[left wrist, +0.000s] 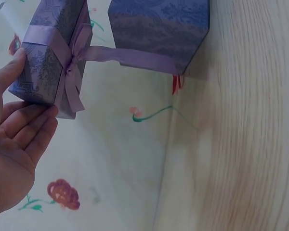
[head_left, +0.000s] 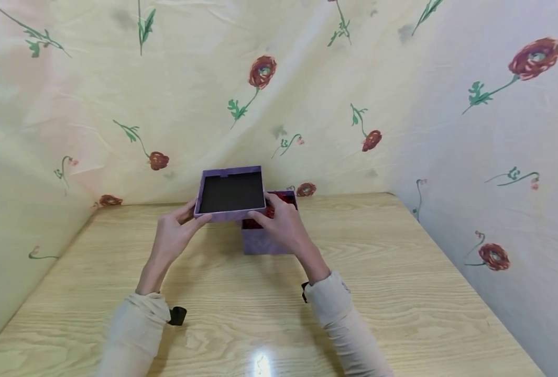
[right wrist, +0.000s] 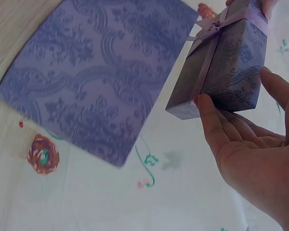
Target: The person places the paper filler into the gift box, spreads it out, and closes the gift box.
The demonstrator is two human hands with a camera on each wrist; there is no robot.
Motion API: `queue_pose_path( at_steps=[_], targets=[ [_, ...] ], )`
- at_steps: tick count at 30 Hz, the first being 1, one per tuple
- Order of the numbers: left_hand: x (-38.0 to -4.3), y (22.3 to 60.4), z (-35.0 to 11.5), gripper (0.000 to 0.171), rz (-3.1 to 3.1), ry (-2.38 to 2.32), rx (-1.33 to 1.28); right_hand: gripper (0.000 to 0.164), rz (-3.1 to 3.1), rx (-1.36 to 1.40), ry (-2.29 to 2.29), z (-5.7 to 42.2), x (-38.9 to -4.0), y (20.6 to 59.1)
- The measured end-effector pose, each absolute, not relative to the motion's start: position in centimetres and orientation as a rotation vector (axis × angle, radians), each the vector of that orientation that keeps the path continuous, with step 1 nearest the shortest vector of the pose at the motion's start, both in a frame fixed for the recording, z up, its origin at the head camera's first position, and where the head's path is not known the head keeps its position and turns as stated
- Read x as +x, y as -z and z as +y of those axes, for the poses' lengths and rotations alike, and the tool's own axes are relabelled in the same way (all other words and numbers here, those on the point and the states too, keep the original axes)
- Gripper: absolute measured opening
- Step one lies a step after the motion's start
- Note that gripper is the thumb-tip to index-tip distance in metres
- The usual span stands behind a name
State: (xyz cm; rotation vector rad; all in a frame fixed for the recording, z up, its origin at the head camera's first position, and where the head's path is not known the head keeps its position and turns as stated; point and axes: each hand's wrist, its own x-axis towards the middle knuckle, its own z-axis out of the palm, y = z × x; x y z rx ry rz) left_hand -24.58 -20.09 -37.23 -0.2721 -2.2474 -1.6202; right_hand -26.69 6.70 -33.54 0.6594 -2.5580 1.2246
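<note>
Both hands hold up a purple gift box lid [head_left: 231, 193], its dark inside facing the head camera. My left hand [head_left: 172, 236] grips the lid's left end, thumb along the near edge. At the right end, my right hand [head_left: 284, 222] grips it the same way. Below and to the right, the purple patterned box base [head_left: 265, 244] stands on the table with red filling [head_left: 285, 198] inside, partly hidden by the right hand. A lilac ribbon [left wrist: 135, 58] stretches from the bow [left wrist: 73, 62] on the lid to the base in the left wrist view.
The wooden table [head_left: 231, 309] runs back to a flower-printed cloth [head_left: 203, 94] hung behind and at both sides. Red strands [left wrist: 177, 84] show beyond the base in the left wrist view. A dark strap [head_left: 177, 315] sits at the left sleeve.
</note>
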Motion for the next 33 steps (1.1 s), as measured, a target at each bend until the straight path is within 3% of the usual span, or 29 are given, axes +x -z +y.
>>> queue_pose_path(
  at_steps=[33],
  targets=[
    [-27.3, 36.2, -13.9, 0.072, -2.282, 1.563, -0.4, 0.054, -2.396, 0.513, -1.601, 11.6, -27.4, 33.7]
  ],
)
